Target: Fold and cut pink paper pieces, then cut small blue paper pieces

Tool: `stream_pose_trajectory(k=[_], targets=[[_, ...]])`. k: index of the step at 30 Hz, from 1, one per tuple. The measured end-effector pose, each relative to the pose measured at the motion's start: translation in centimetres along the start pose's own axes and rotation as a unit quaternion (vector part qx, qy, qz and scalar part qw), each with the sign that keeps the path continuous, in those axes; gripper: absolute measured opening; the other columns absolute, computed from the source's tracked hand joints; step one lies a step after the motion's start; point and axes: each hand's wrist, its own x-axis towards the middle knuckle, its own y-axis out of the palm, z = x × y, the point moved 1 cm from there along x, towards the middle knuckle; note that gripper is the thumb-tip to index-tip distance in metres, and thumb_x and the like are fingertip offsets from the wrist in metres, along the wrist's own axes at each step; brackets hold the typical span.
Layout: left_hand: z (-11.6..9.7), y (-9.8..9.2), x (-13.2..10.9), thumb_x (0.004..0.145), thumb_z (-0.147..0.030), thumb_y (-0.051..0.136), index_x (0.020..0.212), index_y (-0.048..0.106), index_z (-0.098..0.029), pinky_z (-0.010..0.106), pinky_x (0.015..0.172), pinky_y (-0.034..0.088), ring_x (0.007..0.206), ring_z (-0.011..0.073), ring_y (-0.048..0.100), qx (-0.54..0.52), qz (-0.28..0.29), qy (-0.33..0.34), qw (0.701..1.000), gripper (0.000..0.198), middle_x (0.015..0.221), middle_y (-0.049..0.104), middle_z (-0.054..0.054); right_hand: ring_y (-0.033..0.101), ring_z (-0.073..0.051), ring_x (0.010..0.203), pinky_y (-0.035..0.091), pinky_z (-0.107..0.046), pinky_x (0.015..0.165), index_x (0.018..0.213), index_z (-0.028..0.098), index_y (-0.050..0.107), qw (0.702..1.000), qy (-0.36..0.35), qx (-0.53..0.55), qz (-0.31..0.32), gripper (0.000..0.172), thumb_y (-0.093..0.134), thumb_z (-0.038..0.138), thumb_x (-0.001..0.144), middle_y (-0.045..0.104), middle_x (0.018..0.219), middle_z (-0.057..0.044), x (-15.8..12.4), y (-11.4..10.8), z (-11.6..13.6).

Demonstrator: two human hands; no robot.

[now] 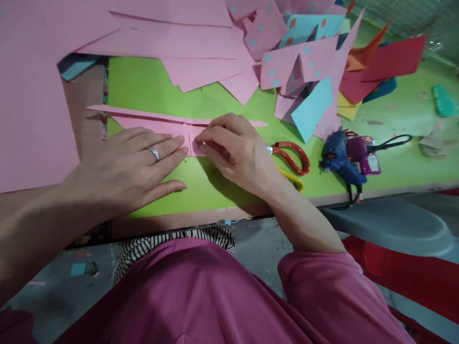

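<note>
one folded pink paper piece (pixel 163 126) crosses the left edge of the green surface (pixel 139 79); left hand (pixel 132 160) lies flat, wide on it, right hand (pixel 238 153), curled, touches it, grip unclear, beside one pair of red-and-yellow-handled scissors (pixel 305 160).

The person wears a loose, plain magenta top (pixel 201 291) that fills the bottom centre of the frame, its cloth softly creased. The right sleeve (pixel 322 286), lower right, is wide and ends near the elbow. On one finger of the left hand (pixel 132 167), left of centre, sits a silver-coloured ring (pixel 154 153), its band bright and patterned.
</note>
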Motion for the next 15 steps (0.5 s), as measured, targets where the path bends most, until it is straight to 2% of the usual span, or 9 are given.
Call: stream_pose_trajectory(k=[6,12,15], targets=[[0.11,-0.01,-0.06,0.104,-0.044,0.049,0.144,0.062,-0.02,0.057,0.107,0.053,0.13,0.0388,0.064,-0.022,0.007,-0.007,1.0,0.048,0.14,0.069,0.016,0.06,-0.027,0.109,0.048,-0.048,0.097,0.11,0.022,0.072,1.0,-0.007,0.011,0.023,0.017,0.062,0.031,0.099,0.067,0.116,-0.009,-0.09,-0.28,-0.29],[-0.04,-0.17,0.02,0.105,-0.044,0.048,0.143,0.063,-0.025,0.055,0.11,0.052,0.13,0.0356,0.065,-0.022,0.008,-0.016,1.0,0.045,0.139,0.07,0.012,0.059,-0.027,0.11,0.047,-0.047,0.098,0.112,0.023,0.073,0.999,-0.005,0.022,0.036,0.019,0.06,0.031,0.101,0.068,0.118,-0.009,-0.07,-0.53,-0.43],[-0.04,-0.15,0.02,0.104,-0.044,0.05,0.142,0.063,-0.022,0.055,0.109,0.053,0.129,0.0362,0.066,-0.015,-0.005,-0.007,1.0,0.046,0.14,0.07,0.013,0.059,-0.026,0.11,0.047,-0.046,0.098,0.113,0.023,0.073,0.999,-0.003,0.018,0.037,0.02,0.059,0.031,0.102,0.068,0.119,-0.009,-0.09,-0.44,-0.42]])
